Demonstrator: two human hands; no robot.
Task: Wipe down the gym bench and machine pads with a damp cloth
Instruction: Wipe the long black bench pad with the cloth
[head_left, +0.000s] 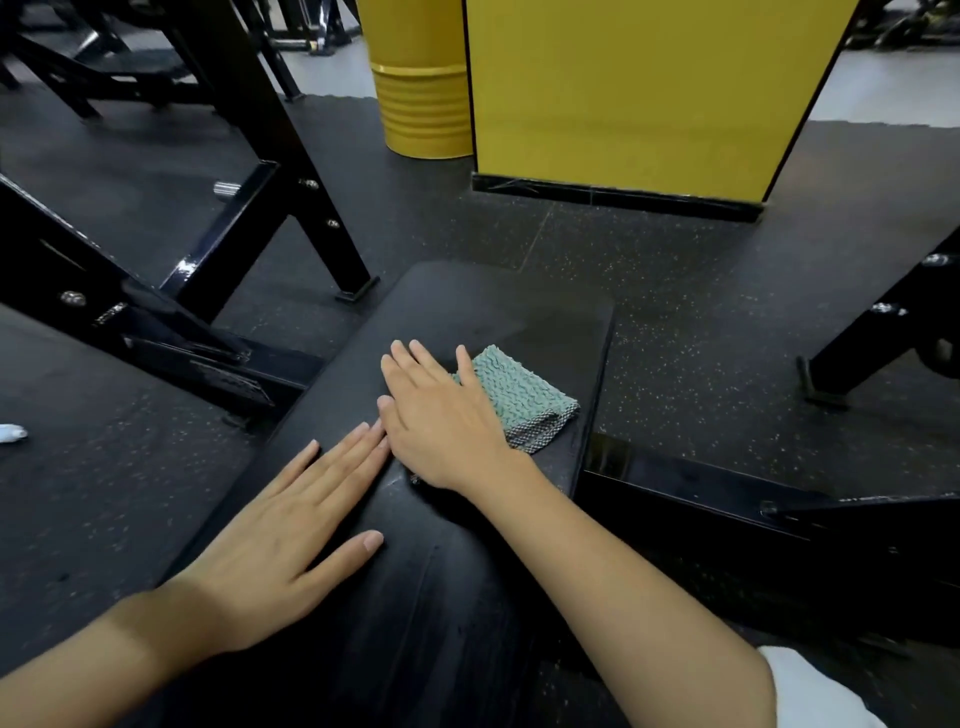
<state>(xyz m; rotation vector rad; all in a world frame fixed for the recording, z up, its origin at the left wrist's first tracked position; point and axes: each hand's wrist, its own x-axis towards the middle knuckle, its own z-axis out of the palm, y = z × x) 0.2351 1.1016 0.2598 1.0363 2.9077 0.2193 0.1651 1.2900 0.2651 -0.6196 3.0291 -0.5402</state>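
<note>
Since only the head view exists, all of this comes from it. Right grip (447, 421): fingers straight and spread, pressing flat on the left part of the folded green cloth (519, 389), not pinching it. Left grip (275, 525): also flat, holding nothing, resting on the worktop (493, 312), fingertips just beside the right thumb. The cloth sits on the worktop's far right part, near the right edge, with the floor (675, 291) below.

Risks, my read:
- A stroke to the right pushes the cloth over that edge, because nothing clamps it.
- Flat pressure lets the fold bunch or slip out from under the palm.
- The left grip blocks a stroke back toward the body, leaving an unwiped patch beneath it.
</note>
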